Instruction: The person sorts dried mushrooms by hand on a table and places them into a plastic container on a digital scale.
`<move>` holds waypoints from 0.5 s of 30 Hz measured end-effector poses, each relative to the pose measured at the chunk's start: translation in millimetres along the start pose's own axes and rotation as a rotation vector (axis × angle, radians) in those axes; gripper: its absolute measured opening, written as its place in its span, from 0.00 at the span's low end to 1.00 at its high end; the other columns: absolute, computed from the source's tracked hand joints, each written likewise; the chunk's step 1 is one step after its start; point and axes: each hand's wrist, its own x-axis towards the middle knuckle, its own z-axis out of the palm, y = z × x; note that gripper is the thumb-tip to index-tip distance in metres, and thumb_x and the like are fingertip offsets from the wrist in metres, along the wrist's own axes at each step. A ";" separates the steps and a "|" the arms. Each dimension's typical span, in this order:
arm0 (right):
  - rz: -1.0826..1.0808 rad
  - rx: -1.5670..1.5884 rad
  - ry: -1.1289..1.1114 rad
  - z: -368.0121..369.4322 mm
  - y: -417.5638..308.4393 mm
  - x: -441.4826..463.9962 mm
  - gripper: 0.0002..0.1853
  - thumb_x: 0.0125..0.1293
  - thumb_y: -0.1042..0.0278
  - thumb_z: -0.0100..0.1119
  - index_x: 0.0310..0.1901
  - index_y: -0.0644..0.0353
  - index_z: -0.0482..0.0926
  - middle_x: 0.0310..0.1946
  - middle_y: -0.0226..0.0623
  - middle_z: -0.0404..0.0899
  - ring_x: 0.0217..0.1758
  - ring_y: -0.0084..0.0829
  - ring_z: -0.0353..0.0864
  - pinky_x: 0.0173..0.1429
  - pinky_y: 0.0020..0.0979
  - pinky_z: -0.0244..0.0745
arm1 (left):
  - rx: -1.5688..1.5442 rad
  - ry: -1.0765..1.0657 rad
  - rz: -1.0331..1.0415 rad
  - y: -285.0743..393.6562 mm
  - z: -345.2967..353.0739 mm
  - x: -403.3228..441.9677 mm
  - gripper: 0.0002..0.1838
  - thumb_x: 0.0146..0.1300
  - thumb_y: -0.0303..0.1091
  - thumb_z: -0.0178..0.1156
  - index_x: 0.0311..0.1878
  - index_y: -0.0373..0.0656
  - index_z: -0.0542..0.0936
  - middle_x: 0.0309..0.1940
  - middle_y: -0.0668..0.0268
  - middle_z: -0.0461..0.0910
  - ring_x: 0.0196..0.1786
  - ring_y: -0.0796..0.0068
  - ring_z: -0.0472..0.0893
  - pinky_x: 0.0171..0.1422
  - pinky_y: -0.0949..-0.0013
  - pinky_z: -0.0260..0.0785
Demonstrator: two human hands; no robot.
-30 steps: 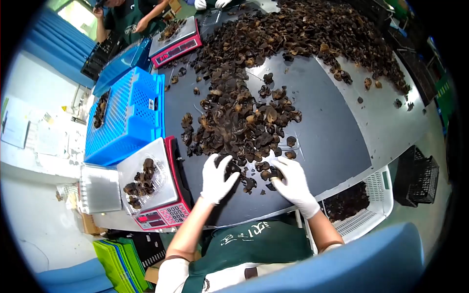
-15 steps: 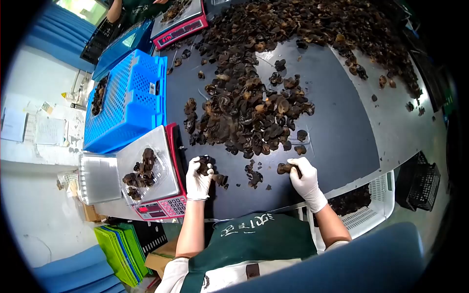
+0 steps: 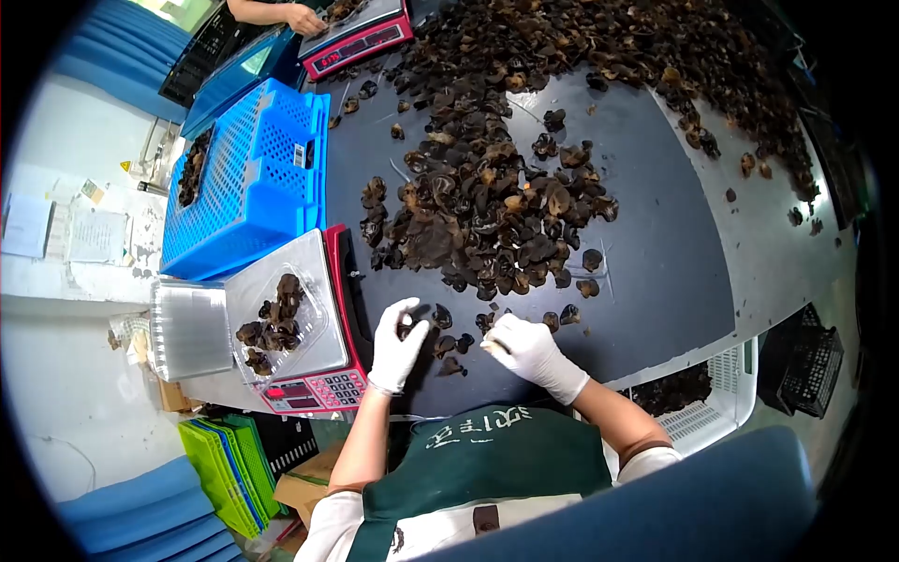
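Both my hands wear white gloves over a dark table. My left hand (image 3: 397, 348) is beside the red scale, its fingers curled round a dark piece that shows between thumb and fingers. My right hand (image 3: 532, 354) has its fingers pressed together near small dark pieces; anything in its grip is too small to name. Several loose fungus pieces (image 3: 448, 347) lie between my hands. Beyond them is a heap of dark fungus (image 3: 487, 215). On the scale (image 3: 251, 300) at the left, a clear plastic tray (image 3: 314, 328) holds some fungus pieces.
A blue crate (image 3: 281, 183) and stacked clear trays (image 3: 190, 332) stand at the left. A second scale (image 3: 361, 47) is at the back, with a co-worker's hand (image 3: 304, 19) beside it. A white basket (image 3: 735, 384) of dark fungus sits below the table's right edge.
My right hand moved away, then back left towards my left hand. The dark piece seen in its fingers half a second ago no longer shows there. The co-worker's hand is now by the back scale.
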 end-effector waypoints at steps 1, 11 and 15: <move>0.147 0.271 0.117 -2.6 0.6 -0.6 0.09 0.60 0.63 0.69 0.35 0.56 0.79 0.35 0.32 0.78 0.30 0.28 0.79 0.31 0.28 0.76 | 0.117 -0.008 0.071 -1.7 3.4 -1.1 0.26 0.57 0.29 0.68 0.60 0.40 0.76 0.41 0.63 0.73 0.42 0.70 0.74 0.48 0.69 0.70; 0.299 -0.194 -0.054 -5.3 13.7 66.8 0.29 0.61 0.55 0.65 0.59 0.64 0.73 0.31 0.37 0.80 0.33 0.38 0.83 0.37 0.35 0.77 | 0.411 -0.121 0.192 11.7 42.8 40.1 0.35 0.56 0.40 0.70 0.67 0.47 0.70 0.58 0.56 0.71 0.57 0.54 0.77 0.60 0.62 0.73; 0.234 0.023 -0.147 -21.2 14.4 56.2 0.14 0.62 0.58 0.61 0.45 0.54 0.78 0.30 0.38 0.82 0.35 0.40 0.84 0.41 0.40 0.77 | 0.298 -0.085 0.207 -6.5 27.2 47.2 0.13 0.59 0.34 0.65 0.45 0.40 0.77 0.40 0.59 0.80 0.44 0.58 0.81 0.52 0.65 0.74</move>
